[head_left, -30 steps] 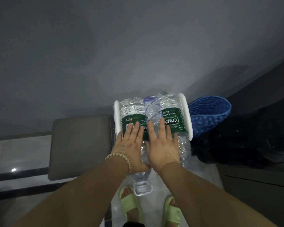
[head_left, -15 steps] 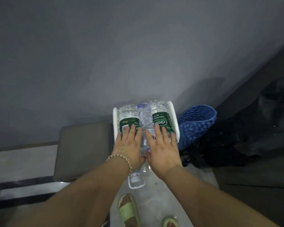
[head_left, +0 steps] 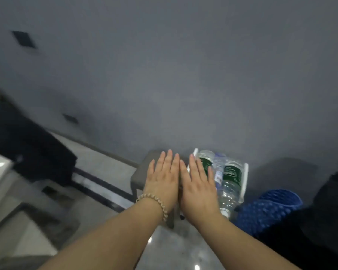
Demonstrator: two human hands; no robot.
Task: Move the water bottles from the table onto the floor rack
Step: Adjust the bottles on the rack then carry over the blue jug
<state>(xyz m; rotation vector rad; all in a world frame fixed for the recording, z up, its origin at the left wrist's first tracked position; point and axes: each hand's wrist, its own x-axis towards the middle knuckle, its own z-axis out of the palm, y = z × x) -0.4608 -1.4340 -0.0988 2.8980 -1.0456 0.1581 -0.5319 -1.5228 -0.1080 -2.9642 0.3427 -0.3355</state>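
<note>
Head view: flat, empty left hand (head_left: 162, 180) and right hand (head_left: 198, 187) hover beside ribbed clear bottles (head_left: 229, 184) in white rack (head_left: 245, 178).

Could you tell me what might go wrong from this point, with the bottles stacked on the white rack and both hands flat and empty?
The middle water bottle lies on top of the two green-labelled bottles, so it might roll off the white rack. Neither the left hand nor the right hand grips anything. The blue basket sits close beside the rack and could be knocked.
</note>
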